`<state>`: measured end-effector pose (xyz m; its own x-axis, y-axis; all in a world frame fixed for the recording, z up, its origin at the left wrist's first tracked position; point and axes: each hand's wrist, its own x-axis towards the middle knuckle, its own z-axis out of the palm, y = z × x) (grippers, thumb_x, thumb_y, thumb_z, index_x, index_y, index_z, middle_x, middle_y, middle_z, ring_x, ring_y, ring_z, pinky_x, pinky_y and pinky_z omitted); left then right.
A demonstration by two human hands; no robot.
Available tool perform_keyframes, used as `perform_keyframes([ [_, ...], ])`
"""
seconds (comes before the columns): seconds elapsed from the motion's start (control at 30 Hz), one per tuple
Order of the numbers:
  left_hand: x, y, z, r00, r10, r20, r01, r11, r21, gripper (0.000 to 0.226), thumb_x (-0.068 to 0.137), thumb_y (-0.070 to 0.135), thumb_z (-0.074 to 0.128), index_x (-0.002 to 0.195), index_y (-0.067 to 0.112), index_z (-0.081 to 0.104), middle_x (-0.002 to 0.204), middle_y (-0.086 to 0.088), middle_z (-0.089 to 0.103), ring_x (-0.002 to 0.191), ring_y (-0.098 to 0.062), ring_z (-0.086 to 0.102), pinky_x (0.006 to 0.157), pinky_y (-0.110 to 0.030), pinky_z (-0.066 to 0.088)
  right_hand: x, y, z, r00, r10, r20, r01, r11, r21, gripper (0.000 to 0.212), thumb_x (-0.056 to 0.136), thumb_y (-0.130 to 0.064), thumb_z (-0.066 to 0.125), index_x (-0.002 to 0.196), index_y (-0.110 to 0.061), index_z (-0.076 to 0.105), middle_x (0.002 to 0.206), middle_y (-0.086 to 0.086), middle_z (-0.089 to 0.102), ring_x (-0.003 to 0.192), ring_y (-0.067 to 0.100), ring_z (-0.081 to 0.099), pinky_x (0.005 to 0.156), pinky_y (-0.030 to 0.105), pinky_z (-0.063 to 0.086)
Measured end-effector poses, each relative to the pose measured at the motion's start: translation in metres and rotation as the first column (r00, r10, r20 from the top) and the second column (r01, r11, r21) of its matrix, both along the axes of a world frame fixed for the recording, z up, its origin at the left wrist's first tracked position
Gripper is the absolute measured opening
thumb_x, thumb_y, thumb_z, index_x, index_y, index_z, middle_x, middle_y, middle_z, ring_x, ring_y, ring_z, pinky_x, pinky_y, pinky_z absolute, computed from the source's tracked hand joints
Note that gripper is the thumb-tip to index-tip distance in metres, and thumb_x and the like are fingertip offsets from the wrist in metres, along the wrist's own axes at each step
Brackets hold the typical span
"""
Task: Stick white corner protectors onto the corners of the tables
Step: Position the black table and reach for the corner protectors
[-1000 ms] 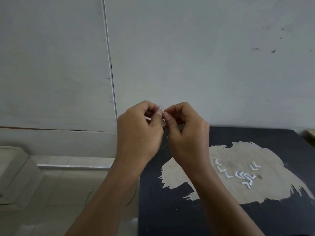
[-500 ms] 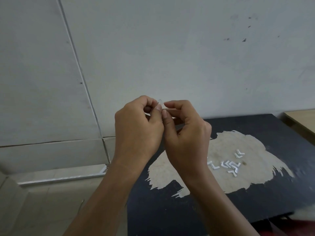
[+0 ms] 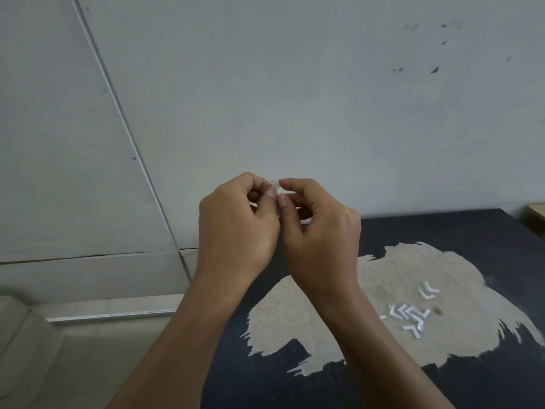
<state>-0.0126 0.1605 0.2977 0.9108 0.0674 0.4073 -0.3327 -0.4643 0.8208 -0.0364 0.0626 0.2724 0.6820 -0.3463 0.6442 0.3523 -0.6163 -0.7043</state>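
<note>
My left hand [image 3: 236,228] and my right hand [image 3: 318,231] are raised side by side above the far left corner of a black table [image 3: 460,228]. Between their fingertips they pinch one small clear-white corner protector [image 3: 274,184], mostly hidden by the fingers. Several white L-shaped corner protectors [image 3: 408,314] lie loose on the worn pale patch of the tabletop, to the right of my right forearm. The table's far left corner is hidden behind my hands.
A pale grey wall [image 3: 324,98] stands right behind the table. Left of the table is tiled floor [image 3: 88,349] with a metal strip [image 3: 112,315] along the wall's foot. The edge of a light wooden table [image 3: 536,214] shows at the far right.
My hands keep pinching the protector in the same way. The view has swung left and right, so the table and loose protectors have shifted in the frame.
</note>
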Motion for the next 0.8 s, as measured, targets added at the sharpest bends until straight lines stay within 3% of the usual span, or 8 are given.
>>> perform_keyframes([
  [0.2,0.012,-0.027,-0.002,0.994,0.109,-0.021,-0.108,0.994,0.027,0.015,0.094,0.025,0.064,0.080,0.024,0.070,0.072,0.010,0.068,0.056,-0.006,0.062,0.059,-0.024,0.049,0.024,-0.025,-0.011,0.997,0.075,0.031,-0.075,0.997,0.005,0.014,0.097,-0.023,0.060,0.102,-0.022,0.073,0.077,-0.010,0.074,0.068,0.010,0.069,0.057,0.039,0.055],
  [0.53,0.011,-0.050,-0.028,0.966,0.230,-0.119,-0.220,0.971,0.091,0.016,0.094,0.021,0.065,0.079,0.024,0.069,0.074,0.009,0.070,0.061,-0.012,0.070,0.068,-0.039,0.059,0.035,-0.051,-0.044,0.975,0.216,-0.046,-0.212,0.973,0.088,0.006,0.095,-0.019,0.065,0.094,-0.018,0.071,0.073,-0.010,0.073,0.062,0.011,0.067,0.055,0.039,0.054],
  [0.8,0.020,-0.070,-0.036,0.970,0.197,-0.141,-0.180,0.975,0.127,0.018,0.093,0.022,0.067,0.075,0.027,0.068,0.068,0.012,0.068,0.059,-0.005,0.066,0.065,-0.029,0.058,0.038,-0.071,-0.052,0.968,0.219,-0.123,-0.200,0.968,0.150,0.008,0.094,-0.020,0.067,0.101,-0.020,0.071,0.078,-0.010,0.075,0.066,0.010,0.069,0.060,0.040,0.056],
])
